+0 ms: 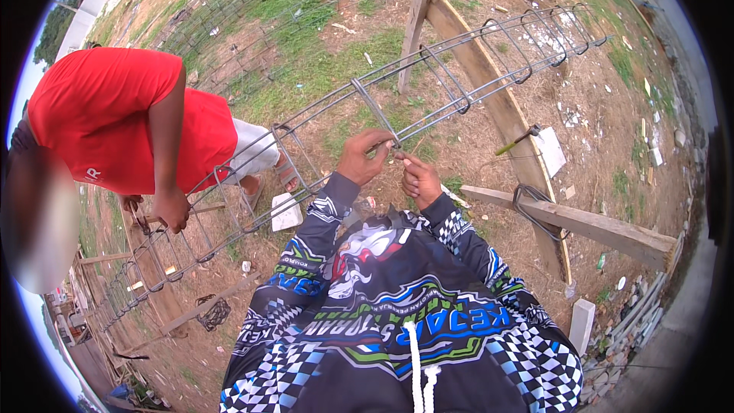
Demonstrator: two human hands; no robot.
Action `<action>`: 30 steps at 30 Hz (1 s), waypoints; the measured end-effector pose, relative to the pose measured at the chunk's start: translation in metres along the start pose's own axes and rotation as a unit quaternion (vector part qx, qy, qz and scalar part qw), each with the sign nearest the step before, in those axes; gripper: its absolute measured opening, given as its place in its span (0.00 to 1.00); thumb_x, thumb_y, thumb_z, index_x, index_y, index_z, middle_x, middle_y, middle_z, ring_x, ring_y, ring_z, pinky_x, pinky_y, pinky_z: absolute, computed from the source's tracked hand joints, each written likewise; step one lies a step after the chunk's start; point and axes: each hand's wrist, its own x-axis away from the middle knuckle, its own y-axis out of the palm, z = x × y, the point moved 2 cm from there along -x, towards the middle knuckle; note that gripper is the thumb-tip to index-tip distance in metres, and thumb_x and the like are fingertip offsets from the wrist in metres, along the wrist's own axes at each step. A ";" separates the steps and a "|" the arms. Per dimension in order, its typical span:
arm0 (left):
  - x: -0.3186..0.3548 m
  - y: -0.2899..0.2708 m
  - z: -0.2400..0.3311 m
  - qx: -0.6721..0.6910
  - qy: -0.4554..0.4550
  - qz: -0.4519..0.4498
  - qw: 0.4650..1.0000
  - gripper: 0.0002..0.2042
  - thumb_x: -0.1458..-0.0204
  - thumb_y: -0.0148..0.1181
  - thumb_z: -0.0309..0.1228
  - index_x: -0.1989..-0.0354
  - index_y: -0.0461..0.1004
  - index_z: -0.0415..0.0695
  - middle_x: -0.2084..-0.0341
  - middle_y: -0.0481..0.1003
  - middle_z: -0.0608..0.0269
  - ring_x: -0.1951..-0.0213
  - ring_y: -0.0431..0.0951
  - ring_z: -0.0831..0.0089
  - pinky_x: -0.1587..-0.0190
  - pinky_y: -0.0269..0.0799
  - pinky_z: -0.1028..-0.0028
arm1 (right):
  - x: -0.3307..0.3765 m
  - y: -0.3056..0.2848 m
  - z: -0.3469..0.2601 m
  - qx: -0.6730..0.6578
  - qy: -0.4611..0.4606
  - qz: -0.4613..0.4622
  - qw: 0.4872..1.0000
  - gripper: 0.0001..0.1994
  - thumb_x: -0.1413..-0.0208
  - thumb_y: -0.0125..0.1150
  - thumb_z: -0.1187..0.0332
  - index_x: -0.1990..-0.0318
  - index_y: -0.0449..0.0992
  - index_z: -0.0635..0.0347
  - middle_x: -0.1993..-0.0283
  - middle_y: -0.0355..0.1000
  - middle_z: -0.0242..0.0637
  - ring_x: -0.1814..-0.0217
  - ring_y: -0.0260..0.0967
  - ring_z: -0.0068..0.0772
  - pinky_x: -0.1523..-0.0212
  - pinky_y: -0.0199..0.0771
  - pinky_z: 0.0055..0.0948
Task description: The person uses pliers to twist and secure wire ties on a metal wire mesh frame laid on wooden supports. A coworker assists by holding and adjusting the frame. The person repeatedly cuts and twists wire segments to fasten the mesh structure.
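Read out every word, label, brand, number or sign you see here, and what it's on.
I don't copy wording, but lettering stands here:
Dark blue-and-white checkered jersey: large blue and white lettering across the front.
Its long sleeves: lettering, partly lost in folds.
Red short-sleeved shirt: a few white letters, cut off.

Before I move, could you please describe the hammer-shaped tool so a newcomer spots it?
Follow the rebar cage rightward to where it crosses the wooden plank. Below that crossing, beside a white slab, is the hammer-shaped tool, set apart by its yellow-green handle.
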 end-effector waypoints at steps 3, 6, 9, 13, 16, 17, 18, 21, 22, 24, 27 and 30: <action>-0.007 -0.007 -0.025 -0.020 -0.327 -0.050 0.944 0.17 0.45 0.63 0.42 0.65 0.81 0.36 0.74 0.81 0.57 0.76 0.79 0.74 0.73 0.74 0.73 | 0.004 0.003 -0.001 -0.009 0.000 -0.001 1.000 0.15 0.34 0.46 0.66 0.44 0.68 0.60 0.87 0.48 0.19 0.90 0.42 0.14 0.88 0.44 0.19; -0.016 0.003 -0.031 0.033 -0.384 -0.137 0.913 0.22 0.44 0.61 0.46 0.66 0.81 0.34 0.77 0.80 0.56 0.79 0.79 0.75 0.80 0.73 0.74 | 0.003 0.003 0.001 -0.015 -0.003 0.001 1.000 0.15 0.34 0.46 0.66 0.43 0.68 0.60 0.87 0.48 0.20 0.90 0.43 0.14 0.88 0.45 0.19; -0.019 0.011 -0.022 0.008 -0.376 -0.137 0.916 0.21 0.45 0.62 0.45 0.67 0.81 0.33 0.79 0.79 0.57 0.80 0.78 0.76 0.83 0.71 0.77 | 0.008 0.008 0.005 -0.016 -0.011 0.034 0.999 0.16 0.34 0.47 0.66 0.42 0.67 0.60 0.86 0.48 0.20 0.90 0.43 0.15 0.88 0.45 0.19; -0.012 0.017 -0.023 0.044 -0.356 -0.080 0.930 0.20 0.45 0.63 0.44 0.74 0.80 0.35 0.84 0.76 0.61 0.83 0.75 0.77 0.84 0.68 0.78 | 0.007 0.012 0.011 -0.050 -0.021 0.042 0.998 0.16 0.34 0.47 0.67 0.42 0.68 0.61 0.86 0.49 0.19 0.89 0.44 0.14 0.88 0.46 0.19; -0.012 0.017 -0.024 0.038 -0.326 -0.089 0.940 0.19 0.45 0.63 0.42 0.76 0.79 0.35 0.85 0.75 0.61 0.84 0.74 0.78 0.85 0.65 0.77 | 0.006 0.011 0.011 -0.036 -0.022 0.044 0.998 0.16 0.34 0.47 0.67 0.42 0.67 0.60 0.86 0.48 0.21 0.90 0.44 0.16 0.88 0.47 0.20; -0.012 0.016 -0.030 0.023 -0.317 -0.101 0.943 0.20 0.45 0.63 0.43 0.76 0.80 0.36 0.86 0.76 0.60 0.83 0.75 0.78 0.82 0.66 0.75 | 0.006 0.010 0.011 -0.032 -0.022 0.041 0.998 0.16 0.34 0.47 0.67 0.42 0.67 0.60 0.86 0.48 0.21 0.90 0.44 0.16 0.88 0.47 0.20; -0.009 0.014 -0.036 0.007 -0.313 -0.113 0.943 0.20 0.46 0.63 0.44 0.75 0.81 0.36 0.86 0.76 0.59 0.83 0.75 0.77 0.79 0.68 0.73 | 0.006 0.010 0.014 -0.029 -0.017 0.038 0.999 0.16 0.34 0.47 0.67 0.42 0.67 0.60 0.86 0.48 0.21 0.90 0.44 0.16 0.88 0.47 0.20; -0.008 0.017 -0.035 -0.012 -0.263 -0.104 0.959 0.20 0.47 0.63 0.45 0.75 0.82 0.36 0.85 0.77 0.55 0.82 0.76 0.74 0.75 0.69 0.69 | 0.006 0.007 0.014 -0.028 -0.016 0.030 0.999 0.16 0.34 0.47 0.67 0.42 0.67 0.60 0.87 0.48 0.20 0.90 0.44 0.16 0.88 0.46 0.19; -0.009 0.017 -0.033 -0.014 -0.241 -0.094 0.966 0.20 0.47 0.63 0.45 0.75 0.82 0.36 0.85 0.77 0.54 0.82 0.76 0.73 0.75 0.69 0.68 | 0.005 0.007 0.014 -0.028 -0.017 0.027 0.999 0.16 0.34 0.47 0.67 0.42 0.67 0.60 0.87 0.48 0.20 0.90 0.44 0.16 0.88 0.46 0.19; -0.006 0.020 -0.038 -0.024 -0.230 -0.091 0.969 0.20 0.48 0.62 0.45 0.75 0.81 0.36 0.84 0.77 0.52 0.80 0.77 0.70 0.73 0.70 0.67 | 0.007 0.007 0.012 -0.030 -0.010 0.029 0.999 0.16 0.34 0.47 0.66 0.42 0.67 0.60 0.87 0.48 0.20 0.90 0.44 0.16 0.88 0.46 0.20; -0.005 0.022 -0.037 -0.026 -0.243 -0.085 0.966 0.20 0.48 0.62 0.44 0.75 0.81 0.36 0.82 0.77 0.49 0.78 0.78 0.65 0.71 0.71 0.65 | 0.009 0.010 0.010 -0.027 0.002 0.041 0.999 0.15 0.34 0.46 0.66 0.42 0.67 0.59 0.86 0.48 0.20 0.90 0.44 0.16 0.88 0.46 0.21; -0.006 0.023 -0.026 -0.044 -0.242 -0.076 0.966 0.19 0.48 0.61 0.43 0.74 0.81 0.36 0.80 0.77 0.45 0.77 0.79 0.60 0.69 0.71 0.64 | 0.003 -0.002 0.011 0.020 0.008 0.047 0.999 0.16 0.34 0.49 0.64 0.43 0.67 0.60 0.85 0.54 0.23 0.89 0.48 0.17 0.87 0.50 0.21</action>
